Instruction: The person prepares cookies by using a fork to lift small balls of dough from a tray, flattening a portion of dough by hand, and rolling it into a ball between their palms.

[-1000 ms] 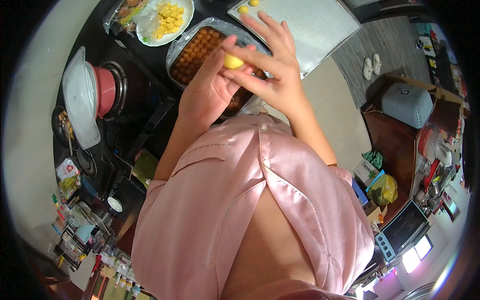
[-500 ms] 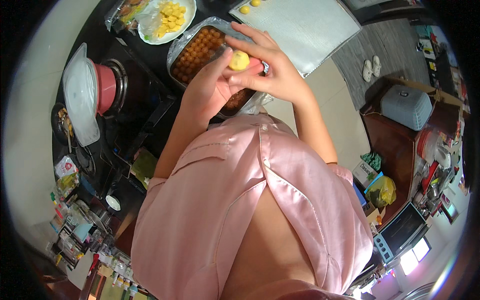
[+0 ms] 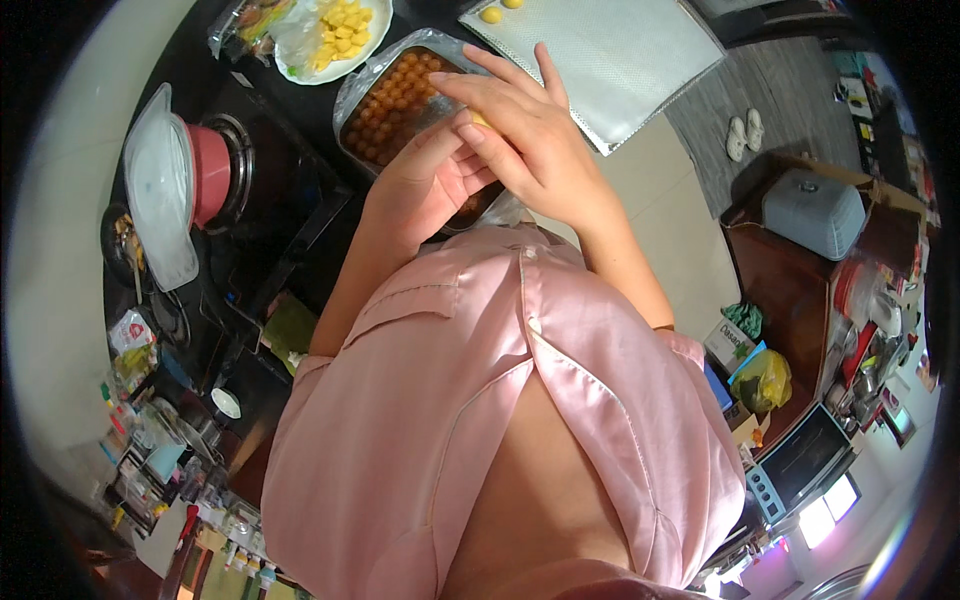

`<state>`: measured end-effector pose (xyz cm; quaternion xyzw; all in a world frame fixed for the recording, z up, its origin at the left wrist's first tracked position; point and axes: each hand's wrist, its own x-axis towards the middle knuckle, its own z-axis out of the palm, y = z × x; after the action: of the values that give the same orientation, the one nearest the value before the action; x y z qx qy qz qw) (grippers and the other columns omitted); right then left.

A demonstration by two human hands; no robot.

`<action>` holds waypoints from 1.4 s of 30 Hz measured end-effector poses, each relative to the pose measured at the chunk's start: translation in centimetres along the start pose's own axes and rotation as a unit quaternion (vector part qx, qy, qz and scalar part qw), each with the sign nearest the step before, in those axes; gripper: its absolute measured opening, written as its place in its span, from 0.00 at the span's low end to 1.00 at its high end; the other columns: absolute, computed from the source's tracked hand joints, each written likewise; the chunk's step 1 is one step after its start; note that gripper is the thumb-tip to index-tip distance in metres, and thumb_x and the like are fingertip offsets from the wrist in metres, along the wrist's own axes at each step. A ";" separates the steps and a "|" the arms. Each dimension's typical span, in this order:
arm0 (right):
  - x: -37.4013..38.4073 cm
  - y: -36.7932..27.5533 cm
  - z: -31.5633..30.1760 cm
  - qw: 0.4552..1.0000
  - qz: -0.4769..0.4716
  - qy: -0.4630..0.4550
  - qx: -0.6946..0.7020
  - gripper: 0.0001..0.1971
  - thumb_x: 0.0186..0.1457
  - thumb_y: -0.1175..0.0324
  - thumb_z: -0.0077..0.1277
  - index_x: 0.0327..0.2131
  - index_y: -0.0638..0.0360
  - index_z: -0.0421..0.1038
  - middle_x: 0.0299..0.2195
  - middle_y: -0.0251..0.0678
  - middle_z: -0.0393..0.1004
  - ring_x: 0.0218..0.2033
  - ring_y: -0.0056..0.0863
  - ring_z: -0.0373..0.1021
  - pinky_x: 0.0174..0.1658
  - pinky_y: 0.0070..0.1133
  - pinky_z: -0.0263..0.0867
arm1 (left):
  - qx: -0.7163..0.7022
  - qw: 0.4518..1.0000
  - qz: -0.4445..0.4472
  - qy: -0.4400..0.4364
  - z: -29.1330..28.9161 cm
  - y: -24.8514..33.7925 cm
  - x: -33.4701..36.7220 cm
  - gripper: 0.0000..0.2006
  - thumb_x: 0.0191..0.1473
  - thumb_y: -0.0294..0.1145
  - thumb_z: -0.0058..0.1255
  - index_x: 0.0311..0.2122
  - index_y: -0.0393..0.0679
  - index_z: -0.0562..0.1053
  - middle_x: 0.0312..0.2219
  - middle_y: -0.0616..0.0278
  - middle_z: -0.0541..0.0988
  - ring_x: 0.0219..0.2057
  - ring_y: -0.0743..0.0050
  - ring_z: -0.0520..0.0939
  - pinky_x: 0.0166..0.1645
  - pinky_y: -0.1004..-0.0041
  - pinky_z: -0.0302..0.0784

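Over the dark metal pan (image 3: pixel 345 122), my two hands are pressed together with a yellow dough ball (image 3: pixel 480 118) between the palms; only a sliver of it shows. My left hand (image 3: pixel 425 170) is cupped under the ball, palm up. Across it lies my right hand (image 3: pixel 535 135), palm down, its fingers stretched and partly spread. Rows of small round brown balls (image 3: pixel 400 95) fill the visible left part of the pan, which is lined with clear plastic. Two smooth yellow balls (image 3: pixel 490 15) sit at the near left of a white textured tray (image 3: pixel 610 75).
A white plate (image 3: pixel 378 40) bears pale yellow dough pieces and a plastic bag. Left of it stands a stove with a red pot (image 3: pixel 210 175) and a translucent lid (image 3: pixel 160 200). Tiled floor, a pair of white shoes (image 3: pixel 745 135) and a grey-blue box (image 3: pixel 815 215) are on the right.
My right hand has turned over and closed down across the left palm. The yellow ball, fully seen before at the fingers, is now mostly covered between the hands.
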<state>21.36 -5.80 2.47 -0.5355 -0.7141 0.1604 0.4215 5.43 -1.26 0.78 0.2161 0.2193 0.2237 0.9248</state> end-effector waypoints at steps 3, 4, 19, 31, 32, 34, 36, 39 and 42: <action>-0.2 0.5 -0.1 0.997 -0.034 -0.023 -0.063 0.22 0.56 0.57 0.49 0.53 0.52 0.67 0.52 0.33 0.70 0.60 0.39 0.58 0.63 0.52 0.32 | -0.003 1.000 0.009 0.020 0.0 -0.2 -0.1 0.22 0.61 0.38 0.45 0.56 0.39 0.63 0.50 0.56 0.71 0.53 0.65 0.72 0.60 0.63 0.64; -0.3 0.5 -0.1 0.997 -0.034 -0.040 -0.056 0.22 0.57 0.58 0.48 0.54 0.53 0.67 0.54 0.34 0.68 0.62 0.38 0.56 0.64 0.49 0.30 | -0.001 1.000 0.008 0.016 0.0 -0.2 -0.1 0.22 0.61 0.38 0.45 0.57 0.39 0.62 0.51 0.57 0.70 0.54 0.65 0.72 0.60 0.63 0.64; -0.5 -0.5 -0.6 0.999 0.020 0.018 -0.019 0.17 0.56 0.60 0.48 0.48 0.54 0.72 0.50 0.33 0.72 0.60 0.40 0.58 0.64 0.48 0.30 | 0.028 0.999 0.022 -0.009 0.8 0.6 -0.1 0.20 0.62 0.38 0.42 0.56 0.39 0.63 0.50 0.60 0.71 0.51 0.70 0.73 0.57 0.67 0.67; -0.6 0.6 0.3 0.994 0.061 -0.009 0.093 0.21 0.61 0.55 0.40 0.51 0.57 0.68 0.52 0.39 0.69 0.59 0.40 0.58 0.63 0.45 0.38 | -0.023 0.999 -0.019 0.012 0.3 0.9 -0.1 0.18 0.61 0.36 0.42 0.55 0.40 0.64 0.48 0.61 0.72 0.48 0.72 0.75 0.55 0.67 0.69; -0.7 0.4 0.8 0.994 0.061 -0.009 0.094 0.21 0.61 0.55 0.40 0.51 0.57 0.68 0.52 0.39 0.69 0.59 0.40 0.58 0.63 0.45 0.38 | -0.023 0.999 -0.019 0.012 0.4 0.8 -0.1 0.18 0.61 0.36 0.42 0.55 0.40 0.64 0.48 0.61 0.72 0.48 0.72 0.75 0.55 0.67 0.69; -0.9 -0.7 2.0 0.931 0.116 0.170 0.301 0.23 0.58 0.59 0.45 0.55 0.56 0.63 0.51 0.43 0.68 0.57 0.44 0.60 0.61 0.50 0.41 | 0.018 0.997 0.049 0.055 0.8 0.5 -0.1 0.21 0.61 0.36 0.42 0.56 0.38 0.62 0.49 0.60 0.71 0.49 0.71 0.74 0.56 0.67 0.68; -1.4 -1.3 2.2 0.965 0.108 0.156 0.178 0.24 0.58 0.59 0.45 0.56 0.58 0.61 0.52 0.45 0.67 0.57 0.45 0.59 0.61 0.49 0.42 | 0.028 0.996 0.069 0.055 1.2 0.4 0.3 0.22 0.61 0.36 0.42 0.57 0.37 0.61 0.49 0.59 0.71 0.50 0.71 0.73 0.57 0.67 0.67; -1.4 -1.6 2.6 0.979 0.117 0.160 0.054 0.25 0.56 0.58 0.48 0.56 0.57 0.62 0.52 0.44 0.67 0.58 0.47 0.58 0.61 0.48 0.42 | 0.026 0.997 0.077 0.018 2.3 0.7 0.4 0.23 0.62 0.35 0.41 0.59 0.34 0.60 0.50 0.56 0.70 0.52 0.69 0.72 0.58 0.68 0.66; -1.4 -0.7 2.1 0.986 0.094 0.139 0.001 0.24 0.55 0.57 0.49 0.54 0.53 0.65 0.52 0.41 0.68 0.58 0.47 0.58 0.62 0.49 0.39 | 0.060 0.997 0.049 0.015 1.7 0.8 0.2 0.23 0.62 0.34 0.41 0.59 0.33 0.60 0.51 0.56 0.69 0.52 0.69 0.72 0.58 0.67 0.66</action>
<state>19.40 -6.90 1.09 -0.6172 -0.5946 0.1243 0.5001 6.19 -1.04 2.50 0.2785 0.2352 0.2579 0.8948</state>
